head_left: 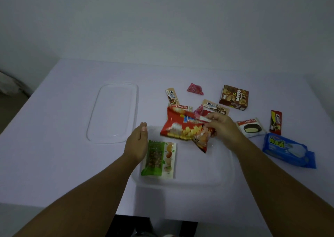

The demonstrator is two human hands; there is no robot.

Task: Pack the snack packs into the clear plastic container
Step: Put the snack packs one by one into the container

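A: Where did things stand around the clear plastic container?

B: The white table carried everything. The container sat nearest you; its lid lay off to the far left of it, so the opening was free for packing.

A: And my hands?

B: Your right hand pinched the big red snack bag over the container's far edge, fingers curled round its upper right corner, I'd judge so you could swing it in. Your left hand hovered over the container's left end, fingers straight and together, holding nothing, likely ready to steady the wall.

A: What was already inside?

B: Only the green nut pack, lying flat at the left end.

A: What was left outside?

B: To the container's right, the blue wafer pack; beyond its far side, the brown biscuit box, two Choco Pie packs, some small cream-biscuit sachets and a pink triangular sachet. The pile behind the red bag crowded the far rim, so a careless pull could have dragged packs along.
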